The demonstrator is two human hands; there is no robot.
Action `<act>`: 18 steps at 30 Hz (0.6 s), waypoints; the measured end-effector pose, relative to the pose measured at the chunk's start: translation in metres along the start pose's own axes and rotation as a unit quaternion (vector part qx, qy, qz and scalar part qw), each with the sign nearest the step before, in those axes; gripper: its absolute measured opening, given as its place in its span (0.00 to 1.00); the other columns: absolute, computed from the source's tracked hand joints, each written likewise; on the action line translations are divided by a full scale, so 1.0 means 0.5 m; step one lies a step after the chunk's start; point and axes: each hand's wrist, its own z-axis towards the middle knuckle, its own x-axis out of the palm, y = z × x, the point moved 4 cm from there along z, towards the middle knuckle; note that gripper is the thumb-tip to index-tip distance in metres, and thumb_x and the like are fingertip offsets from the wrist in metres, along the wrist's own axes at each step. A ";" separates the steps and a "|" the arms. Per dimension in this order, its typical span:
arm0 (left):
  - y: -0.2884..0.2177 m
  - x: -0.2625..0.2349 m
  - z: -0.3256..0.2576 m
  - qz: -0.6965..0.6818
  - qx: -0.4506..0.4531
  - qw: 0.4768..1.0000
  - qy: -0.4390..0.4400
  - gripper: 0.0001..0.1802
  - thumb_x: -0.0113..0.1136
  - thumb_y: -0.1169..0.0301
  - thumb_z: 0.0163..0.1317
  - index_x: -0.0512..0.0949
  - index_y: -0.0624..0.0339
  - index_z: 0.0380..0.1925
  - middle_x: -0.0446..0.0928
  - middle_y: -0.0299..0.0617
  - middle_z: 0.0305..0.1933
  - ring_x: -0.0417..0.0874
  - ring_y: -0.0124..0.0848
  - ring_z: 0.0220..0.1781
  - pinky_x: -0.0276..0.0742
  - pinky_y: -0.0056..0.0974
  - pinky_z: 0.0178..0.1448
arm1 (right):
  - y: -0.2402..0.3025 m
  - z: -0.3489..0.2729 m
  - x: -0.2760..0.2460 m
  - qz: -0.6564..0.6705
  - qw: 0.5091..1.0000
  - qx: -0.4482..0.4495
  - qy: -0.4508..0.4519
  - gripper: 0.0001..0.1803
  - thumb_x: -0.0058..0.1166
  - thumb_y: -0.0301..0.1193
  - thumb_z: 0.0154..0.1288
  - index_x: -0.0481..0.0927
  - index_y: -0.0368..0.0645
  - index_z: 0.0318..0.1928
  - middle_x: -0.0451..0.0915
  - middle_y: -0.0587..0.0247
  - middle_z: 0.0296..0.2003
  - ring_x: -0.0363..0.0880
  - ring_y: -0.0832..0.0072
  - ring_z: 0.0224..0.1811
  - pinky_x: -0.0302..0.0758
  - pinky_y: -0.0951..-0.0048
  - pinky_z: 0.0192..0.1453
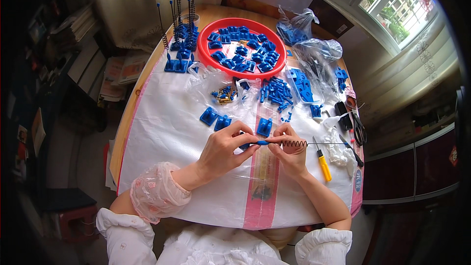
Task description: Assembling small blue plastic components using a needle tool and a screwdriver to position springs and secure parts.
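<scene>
Both hands meet over the white woven plastic sheet (162, 132) covering the table. Left hand (223, 149) pinches a small blue plastic piece (261, 143) at its fingertips; right hand (290, 153) closes on the thin black coiled wire spring (294, 144), held level so end meets piece. Red round plastic tray (206, 59) of blue parts sits farther back; yellow-handled screwdriver (322, 163) lies just right, within reach.

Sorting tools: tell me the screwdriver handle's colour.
Yellow; the screwdriver shows best in the head view.
</scene>
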 end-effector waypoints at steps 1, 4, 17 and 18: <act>0.000 0.000 0.000 0.001 0.000 1.000 0.001 0.11 0.76 0.78 0.58 0.88 0.59 0.41 0.82 0.42 0.42 0.88 0.33 0.38 0.84 0.34 0.39 | 0.000 0.000 0.000 0.002 1.000 -0.001 0.000 0.11 0.70 0.21 0.61 0.93 0.43 0.45 0.76 0.68 0.40 0.73 0.80 0.43 0.68 0.77 0.46; -0.002 0.001 0.001 0.002 -0.002 1.000 0.002 0.10 0.76 0.78 0.58 0.88 0.59 0.40 0.82 0.41 0.42 0.88 0.33 0.39 0.84 0.35 0.39 | -0.002 0.000 0.000 0.008 1.000 -0.002 0.000 0.11 0.70 0.21 0.61 0.93 0.43 0.44 0.77 0.68 0.40 0.72 0.80 0.43 0.68 0.77 0.46; 0.029 0.021 -0.010 -0.145 -0.180 0.970 0.077 0.09 0.71 0.68 0.67 0.85 0.63 0.39 0.82 0.38 0.37 0.78 0.24 0.32 0.73 0.31 0.35 | -0.014 0.002 0.002 0.002 1.000 -0.013 -0.011 0.08 0.72 0.20 0.59 0.92 0.40 0.40 0.78 0.69 0.39 0.73 0.80 0.42 0.66 0.76 0.44; 0.034 0.024 -0.013 -0.160 -0.199 0.963 0.086 0.08 0.71 0.69 0.67 0.85 0.62 0.40 0.81 0.35 0.37 0.77 0.21 0.32 0.71 0.29 0.34 | -0.015 0.002 0.001 -0.008 1.000 -0.009 -0.007 0.08 0.72 0.20 0.59 0.92 0.40 0.40 0.78 0.69 0.38 0.73 0.80 0.42 0.66 0.76 0.43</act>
